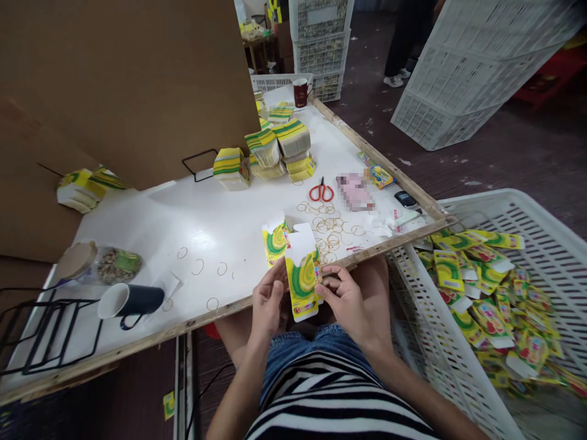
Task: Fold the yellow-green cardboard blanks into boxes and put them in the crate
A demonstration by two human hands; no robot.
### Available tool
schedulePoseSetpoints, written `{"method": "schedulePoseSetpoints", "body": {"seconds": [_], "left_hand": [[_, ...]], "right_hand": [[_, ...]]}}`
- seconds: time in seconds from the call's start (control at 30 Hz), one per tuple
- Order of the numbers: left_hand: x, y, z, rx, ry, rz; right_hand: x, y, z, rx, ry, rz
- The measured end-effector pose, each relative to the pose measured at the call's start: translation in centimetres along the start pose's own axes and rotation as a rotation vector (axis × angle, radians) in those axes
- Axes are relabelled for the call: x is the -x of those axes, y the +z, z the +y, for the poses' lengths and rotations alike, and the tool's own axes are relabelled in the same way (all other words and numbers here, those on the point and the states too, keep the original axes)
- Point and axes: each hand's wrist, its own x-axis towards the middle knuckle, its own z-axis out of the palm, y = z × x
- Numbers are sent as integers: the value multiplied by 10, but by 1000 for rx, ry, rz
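carton (303, 284), yellow and green with white end flaps raised: upright in front of the wearer, at the counter's (252, 211) near edge, between both hands.

right hand (343, 300): fingers bent, thumb and forefinger nipped together on the carton's right side. left hand (268, 300): half curled, fingers passing behind the carton's left side, thumb up beside it — firmness of grip cannot be told.

second carton (274, 242): just behind the first, partly hidden; cannot tell whether it rests on the counter or on the left fingers.

rubber bands (329, 226): loose cluster inward of the near edge, right of the cartons. red-handled scissors (321, 187): just beyond the bands.

carton stacks (293, 138): grouped toward the far end, by the tall brown cardboard (137, 85). red mug (300, 93): far right corner. dark mug (143, 299): left part, near edge.

white basket (499, 197): off the near right corner — holds a heap of yellow packs (494, 313).
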Motion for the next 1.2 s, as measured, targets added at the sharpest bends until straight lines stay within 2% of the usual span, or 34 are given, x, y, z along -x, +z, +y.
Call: {"method": "schedulePoseSetpoints", "body": {"seconds": [0.07,0.1,0.17,0.27,0.37,0.53,0.63,0.77,0.83,0.93,1.07,1.2], "left_hand": [[-3,0,3,142,-221,-130],[-3,0,3,185,-288,-168],[-1,1,4,246,-340,-191],[2,2,6,282,-336,-195],[2,5,6,263,-311,-180],[1,9,0,228,-238,-38],[2,13,-4,87,-203,34],[5,15,-1,-104,-119,60],[7,14,3,-106,-109,20],[6,8,11,-78,-143,-121],[3,-1,20,9,-231,-281],[5,-3,20,103,-304,-359]], "right_hand": [[4,4,0,-2,2,-42],[5,6,0,11,-4,-57],[6,9,0,56,-40,-57],[6,10,-1,157,-106,-9],[8,10,-4,253,-101,13],[11,11,-7,273,-82,-17],[10,10,-5,265,-77,4],[5,6,-3,367,-143,84],[2,3,-3,406,-199,68],[-3,-3,-8,382,-255,-68],[-9,-12,-18,349,-218,-258],[-14,-19,-28,430,-258,-326]]}}
